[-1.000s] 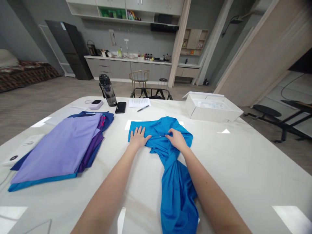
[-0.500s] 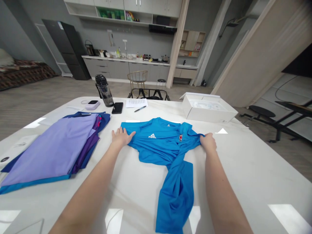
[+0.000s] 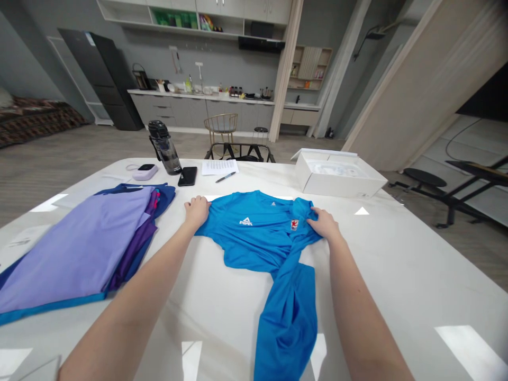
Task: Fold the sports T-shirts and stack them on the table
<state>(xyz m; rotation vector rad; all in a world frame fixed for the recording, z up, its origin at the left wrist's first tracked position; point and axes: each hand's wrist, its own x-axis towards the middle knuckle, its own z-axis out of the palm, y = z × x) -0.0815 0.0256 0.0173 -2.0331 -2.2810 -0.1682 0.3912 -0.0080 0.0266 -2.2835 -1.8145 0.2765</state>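
Note:
A bright blue T-shirt (image 3: pixel 254 230) lies in front of me, white logo on its chest and a red-and-white badge near one shoulder. Its lower part is twisted, and a long fold trails toward the table's near edge. My left hand (image 3: pixel 197 210) is closed on the left sleeve's outer edge, fingers curled over the fabric. At the other side, my right hand (image 3: pixel 324 222) pinches the shirt by the shoulder, just right of the badge. The right sleeve is bunched beneath that hand, partly hidden.
A stack of clothes, lilac on top (image 3: pixel 87 238), lies at the left. Behind are a water bottle (image 3: pixel 165 151), a phone (image 3: pixel 188 176), a printed sheet (image 3: pixel 214 168), a pen (image 3: pixel 225 177) and a small lilac device (image 3: pixel 145 172). An open white box (image 3: pixel 341 182) stands at the back right.
My left hand has gone from lying spread on the sleeve to curling round its edge. My right hand has shifted left and up, from the sleeve's end to the shoulder.

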